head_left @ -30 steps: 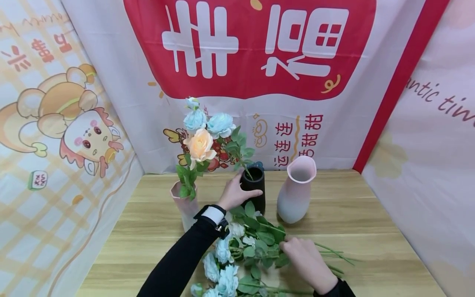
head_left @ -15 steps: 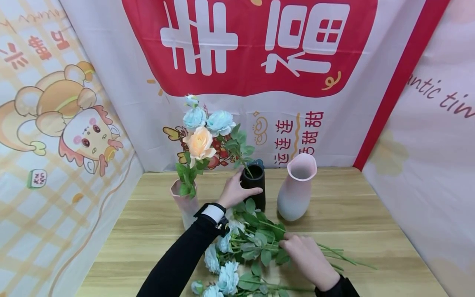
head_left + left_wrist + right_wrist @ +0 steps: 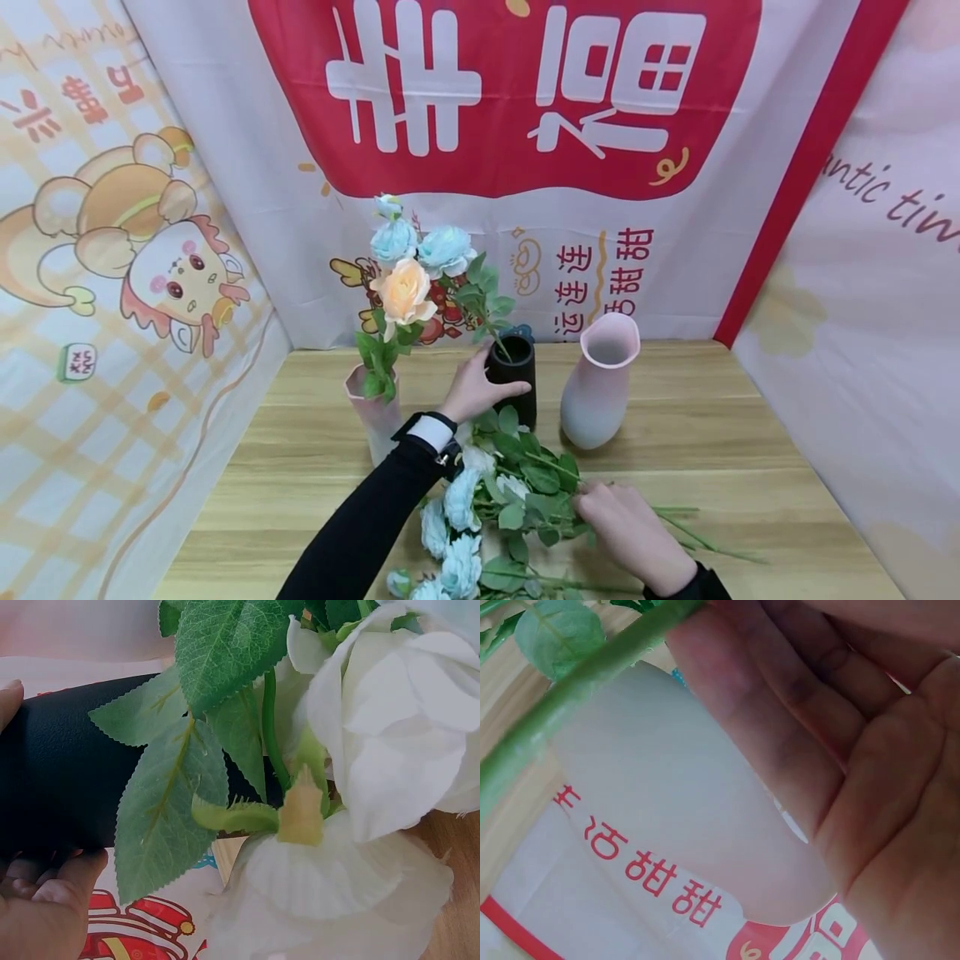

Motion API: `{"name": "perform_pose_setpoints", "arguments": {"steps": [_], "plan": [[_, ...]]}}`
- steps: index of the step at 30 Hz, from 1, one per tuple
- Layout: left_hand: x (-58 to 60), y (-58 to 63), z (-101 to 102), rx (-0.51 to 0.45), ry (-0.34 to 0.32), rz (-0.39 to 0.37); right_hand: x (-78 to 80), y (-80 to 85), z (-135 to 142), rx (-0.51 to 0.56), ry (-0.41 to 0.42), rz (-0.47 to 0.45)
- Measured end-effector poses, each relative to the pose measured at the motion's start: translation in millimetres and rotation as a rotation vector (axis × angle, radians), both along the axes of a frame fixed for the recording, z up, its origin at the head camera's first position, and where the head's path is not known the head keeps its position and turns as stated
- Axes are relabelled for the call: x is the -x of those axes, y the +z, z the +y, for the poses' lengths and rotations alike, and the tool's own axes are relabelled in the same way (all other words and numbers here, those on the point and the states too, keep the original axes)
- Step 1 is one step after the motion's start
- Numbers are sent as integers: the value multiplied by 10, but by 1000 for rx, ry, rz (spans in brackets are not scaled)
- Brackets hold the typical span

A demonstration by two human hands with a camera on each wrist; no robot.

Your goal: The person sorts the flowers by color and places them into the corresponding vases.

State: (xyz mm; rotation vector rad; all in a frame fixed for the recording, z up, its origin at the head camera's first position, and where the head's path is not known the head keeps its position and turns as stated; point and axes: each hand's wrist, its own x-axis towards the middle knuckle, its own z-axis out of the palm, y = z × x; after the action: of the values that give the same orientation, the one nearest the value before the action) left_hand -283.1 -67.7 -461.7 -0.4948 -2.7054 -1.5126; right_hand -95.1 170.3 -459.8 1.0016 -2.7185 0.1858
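My left hand [image 3: 480, 390] is wrapped round a black cylindrical vase [image 3: 527, 367], its thumb lying across the near side. In that vase stands a leafy stem with a blue flower [image 3: 447, 251]. My right hand [image 3: 630, 533] pinches a green stem [image 3: 585, 686] in a pile of artificial flowers lying on the table. Large blue blooms [image 3: 461, 567] lie at the pile's left end, leaves [image 3: 542, 477] in the middle, bare stem ends to the right. White blooms [image 3: 405, 727] and leaves hang before the black vase [image 3: 60, 765] in the left wrist view.
A pink-to-white vase [image 3: 369, 417] at the left holds a peach rose [image 3: 406, 291] and blue flowers. To the right of the black vase stands a pink-to-grey vase [image 3: 596, 400] with nothing showing in its mouth. Printed cloths [image 3: 495, 200] enclose the wooden table [image 3: 750, 467].
My right hand has shifted slightly to the right, and the gripped stem and nearby blooms have slid that way. My left hand keeps its hold on the black vase.
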Motion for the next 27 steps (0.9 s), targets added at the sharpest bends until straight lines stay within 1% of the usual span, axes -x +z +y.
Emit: {"name": "perform_pose_setpoints", "arguments": {"steps": [4,10,12,18,21,27], "plan": [[-3,-13,0,-6,-1,-6,-6,-6,11,-4,-1,9],[2,-11,1,0,1,-10,-8,21,26,-32,-33,13],[6,-1,5,2,5,-8,-11,44,43,-36,-47,20],[5,15,21,12,-5,-6,-57,162,177,-41,-117,-3],[5,17,19,7,-5,-2,-62,224,256,-38,-138,21],[4,14,8,6,-5,0,-27,284,353,4,-137,119]]}}
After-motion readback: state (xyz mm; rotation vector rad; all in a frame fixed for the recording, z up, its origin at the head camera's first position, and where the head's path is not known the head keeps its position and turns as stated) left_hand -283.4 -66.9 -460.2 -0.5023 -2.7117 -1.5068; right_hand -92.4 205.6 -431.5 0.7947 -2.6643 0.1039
